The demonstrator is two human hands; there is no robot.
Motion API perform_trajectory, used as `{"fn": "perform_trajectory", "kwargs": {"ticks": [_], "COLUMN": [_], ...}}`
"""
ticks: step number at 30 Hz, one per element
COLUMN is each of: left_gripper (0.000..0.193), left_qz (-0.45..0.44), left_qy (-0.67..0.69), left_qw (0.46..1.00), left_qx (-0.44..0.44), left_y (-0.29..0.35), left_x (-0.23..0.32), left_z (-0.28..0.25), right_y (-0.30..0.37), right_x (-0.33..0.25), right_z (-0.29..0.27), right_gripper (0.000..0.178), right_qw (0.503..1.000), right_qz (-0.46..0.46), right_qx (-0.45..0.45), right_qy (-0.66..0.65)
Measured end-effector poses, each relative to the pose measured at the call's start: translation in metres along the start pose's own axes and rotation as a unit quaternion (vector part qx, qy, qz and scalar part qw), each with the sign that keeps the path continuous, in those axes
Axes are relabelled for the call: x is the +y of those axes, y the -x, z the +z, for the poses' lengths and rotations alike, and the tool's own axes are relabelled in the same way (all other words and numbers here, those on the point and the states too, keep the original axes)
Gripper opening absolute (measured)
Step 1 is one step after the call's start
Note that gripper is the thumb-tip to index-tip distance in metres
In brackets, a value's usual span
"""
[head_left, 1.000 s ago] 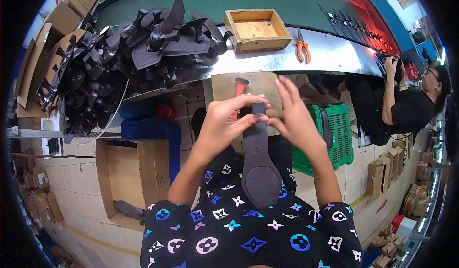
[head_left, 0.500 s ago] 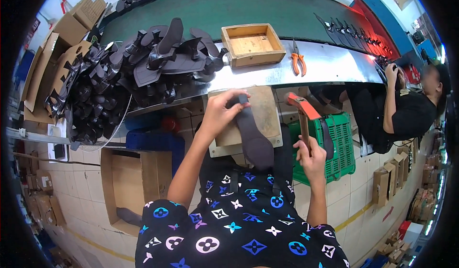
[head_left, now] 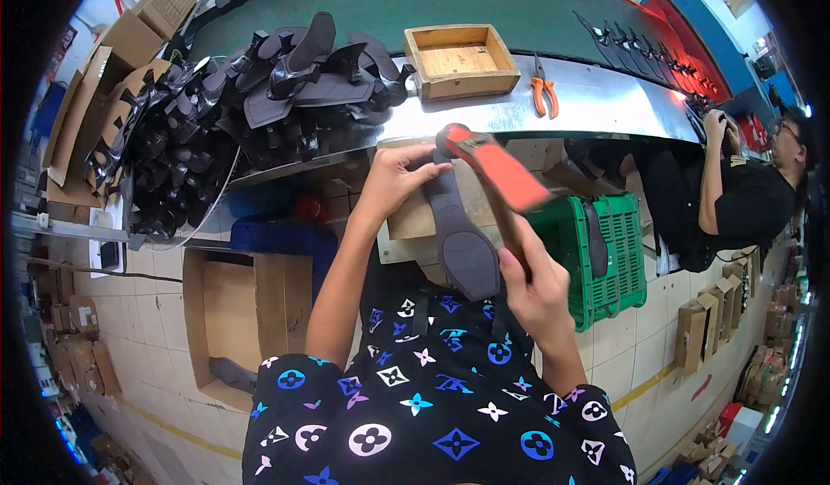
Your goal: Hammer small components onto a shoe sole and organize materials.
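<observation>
My left hand [head_left: 396, 182] pinches the narrow heel end of a dark grey shoe sole [head_left: 469, 262], its thumb and fingers closed round it. The sole's broad end points toward my body, over a pale work block [head_left: 413, 224]. In my right hand [head_left: 540, 282] is a hammer [head_left: 512, 177] with an orange-red head, gripped by its brown handle. The hammer head is slightly blurred and hangs over the sole's heel end, close to my left fingertips. It hides that end, so I cannot tell whether it touches.
Heeled dark soles [head_left: 298, 87] are heaped at the left of the metal bench. An open wooden box [head_left: 467, 86] and orange-handled pliers [head_left: 545, 96] lie at the back. A green crate [head_left: 618, 260] stands right, a cardboard box [head_left: 281, 303] left. Another person [head_left: 748, 191] sits far right.
My right hand has swung the hammer leftward, from beside the block to above the sole's heel end. My left hand keeps its hold on the sole.
</observation>
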State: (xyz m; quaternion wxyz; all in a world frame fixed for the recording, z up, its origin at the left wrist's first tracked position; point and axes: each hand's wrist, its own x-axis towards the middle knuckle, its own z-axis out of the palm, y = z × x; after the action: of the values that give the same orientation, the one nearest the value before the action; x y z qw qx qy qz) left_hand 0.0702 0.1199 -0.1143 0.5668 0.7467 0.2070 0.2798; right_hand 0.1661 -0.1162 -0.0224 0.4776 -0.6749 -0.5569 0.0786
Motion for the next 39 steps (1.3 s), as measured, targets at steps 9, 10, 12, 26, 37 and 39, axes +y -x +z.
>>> {"fn": "perform_trajectory", "kwargs": {"ticks": [9, 10, 12, 26, 37, 39], "left_gripper": [0.117, 0.117, 0.116, 0.063, 0.025, 0.025], "left_qz": [0.025, 0.026, 0.067, 0.059, -0.102, -0.148], "left_qy": [-0.328, -0.325, -0.299, -0.369, 0.174, 0.239], "left_qw": [0.944, 0.945, 0.952, 0.928, 0.959, 0.939], "left_qx": [-0.011, -0.009, 0.015, 0.006, -0.201, -0.197], "left_y": [0.011, 0.013, 0.013, 0.007, 0.102, 0.096], "left_x": [0.005, 0.008, 0.01, -0.012, 0.15, 0.154], "left_z": [0.003, 0.003, 0.008, -0.001, 0.015, 0.021], "right_y": [0.0, 0.002, -0.001, -0.002, -0.026, -0.029], "right_x": [-0.033, -0.05, -0.018, 0.022, 0.088, 0.091], "right_z": [-0.032, -0.039, -0.02, 0.016, 0.005, 0.004], "right_gripper": [0.042, 0.042, 0.04, 0.034, 0.05, 0.044], "right_qw": [0.996, 0.98, 0.961, 1.0, 0.951, 0.942], "right_qz": [-0.006, 0.009, -0.088, 0.026, -0.13, -0.152], "right_qx": [0.054, 0.078, 0.117, 0.012, -0.144, -0.163], "right_qy": [-0.078, -0.182, -0.234, 0.0, 0.243, 0.253]}}
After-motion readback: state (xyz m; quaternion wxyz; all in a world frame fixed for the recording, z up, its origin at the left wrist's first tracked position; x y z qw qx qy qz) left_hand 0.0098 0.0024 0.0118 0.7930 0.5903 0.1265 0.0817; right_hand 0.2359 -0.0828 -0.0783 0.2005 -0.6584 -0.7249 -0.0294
